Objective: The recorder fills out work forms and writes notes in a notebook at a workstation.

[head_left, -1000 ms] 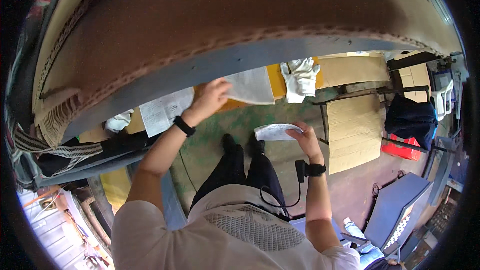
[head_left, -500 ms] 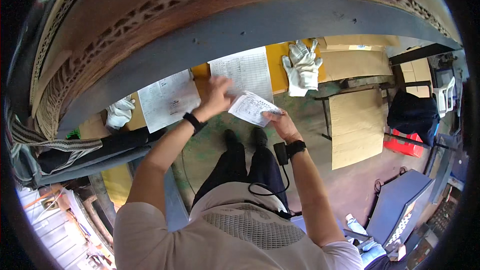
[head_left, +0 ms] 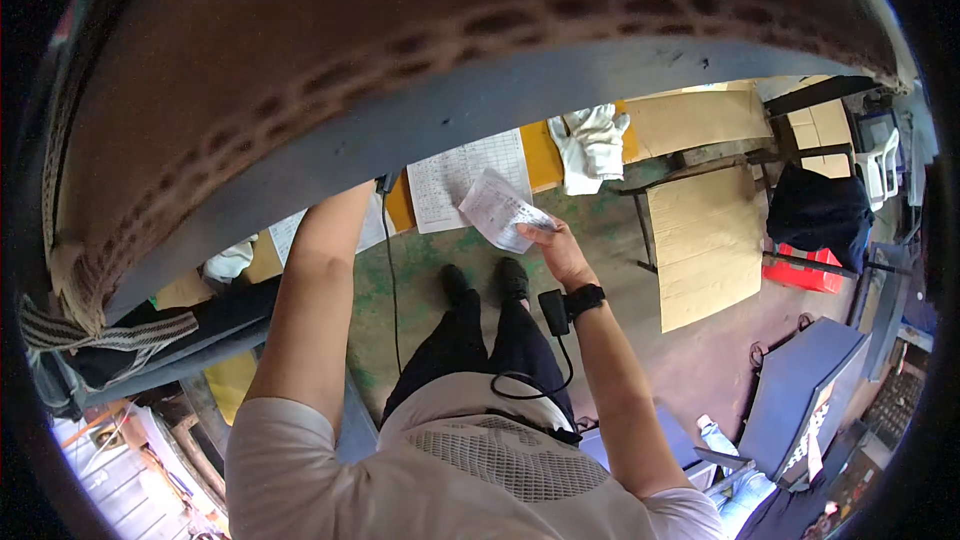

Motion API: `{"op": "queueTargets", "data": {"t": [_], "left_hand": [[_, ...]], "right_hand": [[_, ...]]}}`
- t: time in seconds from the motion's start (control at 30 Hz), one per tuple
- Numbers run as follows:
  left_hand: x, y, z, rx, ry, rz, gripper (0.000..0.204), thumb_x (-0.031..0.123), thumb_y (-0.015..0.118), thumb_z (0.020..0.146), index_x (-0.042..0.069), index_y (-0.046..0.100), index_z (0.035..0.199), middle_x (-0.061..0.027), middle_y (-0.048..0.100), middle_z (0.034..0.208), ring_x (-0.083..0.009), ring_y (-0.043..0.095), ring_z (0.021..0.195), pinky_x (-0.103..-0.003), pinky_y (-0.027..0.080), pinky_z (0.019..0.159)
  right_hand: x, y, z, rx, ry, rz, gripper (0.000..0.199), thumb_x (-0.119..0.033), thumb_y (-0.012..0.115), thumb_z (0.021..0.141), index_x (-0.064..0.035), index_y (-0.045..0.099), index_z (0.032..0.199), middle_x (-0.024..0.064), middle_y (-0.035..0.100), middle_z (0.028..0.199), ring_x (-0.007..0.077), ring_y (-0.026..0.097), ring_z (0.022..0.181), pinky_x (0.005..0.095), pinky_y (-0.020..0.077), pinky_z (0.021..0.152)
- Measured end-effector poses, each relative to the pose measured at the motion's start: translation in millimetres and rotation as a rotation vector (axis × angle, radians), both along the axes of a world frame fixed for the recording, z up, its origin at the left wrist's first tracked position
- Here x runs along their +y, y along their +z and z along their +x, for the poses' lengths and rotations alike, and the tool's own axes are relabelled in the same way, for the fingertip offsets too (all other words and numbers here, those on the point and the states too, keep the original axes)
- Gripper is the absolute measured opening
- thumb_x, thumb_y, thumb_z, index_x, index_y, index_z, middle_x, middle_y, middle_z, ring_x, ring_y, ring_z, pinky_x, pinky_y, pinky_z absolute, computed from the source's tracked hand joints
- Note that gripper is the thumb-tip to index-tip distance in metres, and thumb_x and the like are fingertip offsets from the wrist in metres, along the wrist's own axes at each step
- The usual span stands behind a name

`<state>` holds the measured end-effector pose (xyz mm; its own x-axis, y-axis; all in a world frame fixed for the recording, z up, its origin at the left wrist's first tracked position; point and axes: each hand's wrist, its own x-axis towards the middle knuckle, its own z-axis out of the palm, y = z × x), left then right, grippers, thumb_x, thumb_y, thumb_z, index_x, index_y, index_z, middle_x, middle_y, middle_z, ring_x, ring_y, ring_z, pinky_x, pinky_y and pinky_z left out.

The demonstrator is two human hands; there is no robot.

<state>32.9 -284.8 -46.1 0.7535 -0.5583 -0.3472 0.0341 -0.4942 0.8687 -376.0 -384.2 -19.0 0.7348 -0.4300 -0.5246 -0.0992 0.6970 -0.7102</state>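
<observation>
A: Start at the right hand (head_left: 562, 252). What is it doing?

B: Its fingers are pinched together on a crumpled white paper slip (head_left: 500, 208), gripping the slip's lower right edge. The slip fans out up and to the left of the hand, held in the air above the green floor (head_left: 420, 280). A black band with a small black device (head_left: 570, 306) sits on that wrist, and a black cord hangs from it toward the person's waist.

A: And the left hand?

B: Only the left forearm (head_left: 315, 280) shows. It rises left of the slip and the hand itself disappears behind the dark curved brim across the top of the view, so I cannot tell whether it is open or closed, or what it touches.

A: What lies around the slip?

B: Just behind it, partly overlapped by it, a printed sheet with a table of rows (head_left: 465, 176) lies on an orange surface (head_left: 540, 155). Right of the slip, on that same surface, rests a pair of white work gloves (head_left: 592, 145). Below the slip are the person's two black shoes (head_left: 485, 280). Further right of it, flat cardboard sheets (head_left: 705, 250) lean by a dark frame, and beyond those a black bag (head_left: 815, 210) sits over a red crate (head_left: 800, 268). Far left of the slip, another white glove (head_left: 232, 260) lies near the brim's edge.
</observation>
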Motion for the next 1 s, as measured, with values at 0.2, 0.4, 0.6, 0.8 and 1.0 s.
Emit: {"op": "queueTargets", "data": {"t": [0.2,0.4,0.6,0.8,1.0], "left_hand": [[-10,14,-2,-0.163,-0.109,0.071,0.059,0.041,0.071,0.086,0.002,0.055,0.128,-0.0163,0.054,0.13,-0.0328,0.05,0.122,-0.045,0.04,0.101],[-9,45,-63,-0.631,-0.408,0.185,0.063,0.044,0.07,0.086,0.003,0.054,0.13,-0.0166,0.052,0.131,-0.0338,0.05,0.122,-0.048,0.039,0.102],[65,70,-164,-0.928,-1.009,0.02,0.076,0.043,0.075,0.079,0.005,0.047,0.138,-0.0142,0.046,0.134,-0.0325,0.044,0.125,-0.046,0.034,0.105],[80,38,-184,-1.098,-0.793,0.118,0.067,0.023,0.076,0.074,0.005,0.049,0.134,-0.0119,0.049,0.132,-0.0309,0.044,0.125,-0.045,0.036,0.104],[76,40,-199,-1.092,-0.739,0.202,0.063,0.027,0.072,0.077,0.003,0.05,0.132,-0.0144,0.048,0.135,-0.0326,0.04,0.131,-0.048,0.033,0.11]], "right_hand": [[2,-3,9,-0.018,-0.002,-0.076,0.04,-0.016,0.075,0.085,0.0016,0.063,0.119,0.0039,0.068,0.11,0.0135,0.058,0.101,0.0291,0.0414,0.096],[-1,7,15,0.079,-0.007,-0.071,0.036,-0.016,0.075,0.085,0.0029,0.065,0.114,0.0042,0.069,0.107,0.0137,0.059,0.097,0.0294,0.0424,0.093],[-5,-10,18,-0.005,-0.119,0.086,0.033,-0.012,0.076,0.084,0.0063,0.065,0.11,0.0056,0.069,0.105,0.0146,0.062,0.094,0.0291,0.046,0.086],[-6,33,31,-0.03,-0.149,0.174,0.03,-0.008,0.073,0.085,0.0053,0.065,0.111,0.0064,0.07,0.105,0.0181,0.065,0.096,0.0319,0.0482,0.087],[-1,51,40,-0.037,-0.193,0.192,0.03,-0.007,0.07,0.088,0.0053,0.063,0.114,0.0083,0.069,0.11,0.0205,0.065,0.098,0.034,0.0489,0.089]]}}
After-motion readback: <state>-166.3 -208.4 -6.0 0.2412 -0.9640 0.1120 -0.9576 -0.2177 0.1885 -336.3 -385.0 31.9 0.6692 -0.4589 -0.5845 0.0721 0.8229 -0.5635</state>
